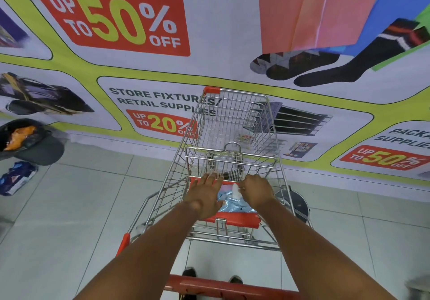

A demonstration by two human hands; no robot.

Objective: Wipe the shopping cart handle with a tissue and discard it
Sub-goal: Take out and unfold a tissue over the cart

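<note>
The red cart handle point(223, 287) is seen nearest, at the bottom edge. Farther in, a blue tissue pack point(235, 203) is lain on the red child seat point(237, 221). It is pressed by the flat, open left hand point(206, 197), while a white tissue point(236, 190) is pinched by the right hand point(256, 190). A bin point(30, 141) is seen far left.

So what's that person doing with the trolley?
A person stands behind a shopping cart, reaching over its red handle to the child seat. The left hand lies flat on a blue tissue pack, steadying it. The right hand pinches a white tissue sticking out of the pack. The handle hasn't been wiped yet. A bin sits on the floor at the left.
</note>
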